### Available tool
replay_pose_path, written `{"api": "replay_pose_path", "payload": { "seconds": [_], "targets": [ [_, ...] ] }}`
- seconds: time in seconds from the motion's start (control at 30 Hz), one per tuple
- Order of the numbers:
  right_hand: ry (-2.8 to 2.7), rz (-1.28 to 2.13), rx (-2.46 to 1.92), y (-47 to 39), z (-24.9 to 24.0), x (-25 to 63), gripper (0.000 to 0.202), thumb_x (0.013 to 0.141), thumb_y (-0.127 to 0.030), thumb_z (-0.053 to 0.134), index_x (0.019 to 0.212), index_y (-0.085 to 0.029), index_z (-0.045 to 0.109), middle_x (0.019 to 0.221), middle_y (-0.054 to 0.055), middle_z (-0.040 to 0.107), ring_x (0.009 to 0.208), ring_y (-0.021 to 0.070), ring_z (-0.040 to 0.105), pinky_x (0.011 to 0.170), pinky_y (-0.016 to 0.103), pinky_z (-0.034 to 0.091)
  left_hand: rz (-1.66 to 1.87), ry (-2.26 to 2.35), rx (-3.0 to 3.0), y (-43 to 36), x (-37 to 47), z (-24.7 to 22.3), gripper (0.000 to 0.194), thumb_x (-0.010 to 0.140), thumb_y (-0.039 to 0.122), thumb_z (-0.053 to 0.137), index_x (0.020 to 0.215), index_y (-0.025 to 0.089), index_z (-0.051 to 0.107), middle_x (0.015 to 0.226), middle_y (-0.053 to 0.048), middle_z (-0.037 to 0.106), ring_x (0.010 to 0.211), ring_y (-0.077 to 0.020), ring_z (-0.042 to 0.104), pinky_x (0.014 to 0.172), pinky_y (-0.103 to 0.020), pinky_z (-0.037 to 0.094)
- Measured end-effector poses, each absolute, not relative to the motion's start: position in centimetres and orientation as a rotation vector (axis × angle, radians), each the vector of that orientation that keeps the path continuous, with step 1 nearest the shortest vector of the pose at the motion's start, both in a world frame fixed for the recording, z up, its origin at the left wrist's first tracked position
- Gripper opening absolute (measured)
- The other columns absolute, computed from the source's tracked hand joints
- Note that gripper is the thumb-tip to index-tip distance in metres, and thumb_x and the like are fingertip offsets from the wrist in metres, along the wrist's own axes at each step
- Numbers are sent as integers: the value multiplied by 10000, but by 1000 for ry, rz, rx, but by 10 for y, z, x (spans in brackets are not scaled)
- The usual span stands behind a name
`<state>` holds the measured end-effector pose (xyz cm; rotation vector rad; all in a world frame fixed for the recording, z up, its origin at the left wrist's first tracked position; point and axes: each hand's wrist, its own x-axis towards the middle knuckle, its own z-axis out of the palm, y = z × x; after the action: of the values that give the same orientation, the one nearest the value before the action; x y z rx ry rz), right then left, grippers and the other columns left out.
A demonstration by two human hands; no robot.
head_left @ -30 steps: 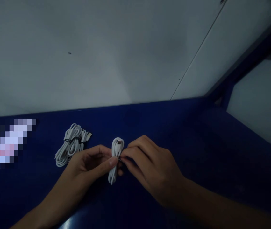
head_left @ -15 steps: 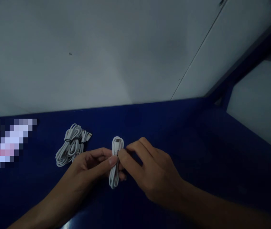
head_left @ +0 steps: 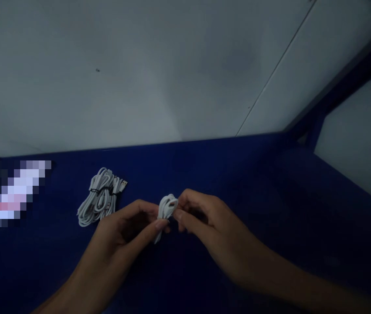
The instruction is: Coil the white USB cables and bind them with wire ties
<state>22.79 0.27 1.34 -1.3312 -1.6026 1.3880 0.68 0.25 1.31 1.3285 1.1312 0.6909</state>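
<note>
A coiled white USB cable (head_left: 166,207) is held up over the blue table, its loops bunched together and a metal plug end showing among them. My left hand (head_left: 123,237) pinches the bundle at its middle between thumb and fingers. At the bundle's upper right side, the closed thumb and fingertips of my right hand (head_left: 213,231) grip its edge; exactly what lies between those fingertips is partly hidden. Left of the held bundle, a heap of white cables (head_left: 97,203) bound with black ties rests on the table, with one USB plug (head_left: 124,185) sticking out.
The dark blue table (head_left: 178,161) meets a pale wall panel (head_left: 133,87) at its back edge. A pixelated bright object (head_left: 18,192) lies at the left. Blue framing (head_left: 319,117) with a pale panel stands on the right.
The cable bundle has tipped from nearly upright to a foreshortened angle, its upper end facing me more. My right hand's fingers have moved from the bundle's middle to its upper right edge.
</note>
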Motion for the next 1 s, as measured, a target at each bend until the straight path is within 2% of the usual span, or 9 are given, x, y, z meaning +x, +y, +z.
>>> {"api": "replay_pose_path", "payload": {
  "seconds": [0.1, 0.2, 0.33, 0.4, 0.53, 0.77, 0.9, 1.0],
  "targets": [
    [-1560, 1586, -1303, 9, 13, 232, 206, 1119, -306, 615, 952, -228, 708, 830, -28, 706, 699, 129, 605, 587, 256, 458, 691, 1144, 1416, 3, 5, 13, 165, 1038, 403, 766, 1163, 310, 820, 1127, -8, 838, 1010, -193, 766, 916, -258, 572],
    [-1625, 1499, -1218, 12, 11, 233, 194, 1125, -303, 624, 977, -229, 724, 851, -35, 713, 744, 123, 635, 641, 246, 491, 701, 1170, 1443, 5, 4, 13, 174, 1025, 419, 780, 1150, 306, 822, 1078, -5, 841, 974, -188, 768, 881, -246, 575],
    [-1910, 893, -1096, 11, 0, 233, 67, 1084, -173, 692, 1055, -196, 747, 991, -7, 719, 797, 110, 656, 703, 245, 517, 742, 1205, 1346, 11, 1, 14, 166, 993, 444, 816, 1056, 292, 829, 935, -1, 850, 900, -178, 778, 831, -225, 559],
    [-2047, 555, -1008, 12, -6, 233, 72, 1080, -141, 687, 1122, -149, 746, 1036, 36, 726, 847, 138, 679, 724, 270, 540, 749, 1200, 1259, 14, -1, 15, 176, 988, 456, 821, 1019, 282, 824, 903, -11, 861, 870, -177, 784, 824, -228, 559],
    [-2142, 204, -925, 14, -11, 233, 116, 1100, -126, 648, 1122, -86, 755, 1013, 84, 755, 846, 159, 699, 658, 271, 550, 711, 1201, 1142, 16, -2, 15, 209, 985, 467, 828, 1039, 266, 830, 900, -39, 875, 848, -174, 796, 815, -231, 568],
    [-2176, 26, -932, 14, -10, 230, 267, 1101, -34, 549, 1004, -137, 776, 900, 37, 750, 734, 121, 646, 527, 243, 458, 659, 1168, 1087, 15, -1, 15, 218, 976, 471, 833, 992, 254, 843, 862, -35, 857, 830, -167, 797, 799, -219, 579],
    [-2263, -14, -960, 14, -6, 231, 342, 1132, -70, 482, 961, -155, 766, 885, 25, 722, 720, 111, 613, 498, 237, 405, 658, 1149, 1109, 14, -3, 14, 206, 994, 467, 814, 1029, 267, 846, 880, -29, 854, 850, -171, 799, 807, -223, 583],
    [-2298, 38, -980, 13, -4, 233, 304, 1123, -72, 495, 1011, -173, 759, 933, 25, 703, 758, 117, 615, 497, 233, 377, 669, 1148, 1151, 13, -4, 13, 186, 1017, 449, 788, 1058, 277, 846, 914, -30, 861, 879, -179, 805, 836, -238, 584]
  ]
}}
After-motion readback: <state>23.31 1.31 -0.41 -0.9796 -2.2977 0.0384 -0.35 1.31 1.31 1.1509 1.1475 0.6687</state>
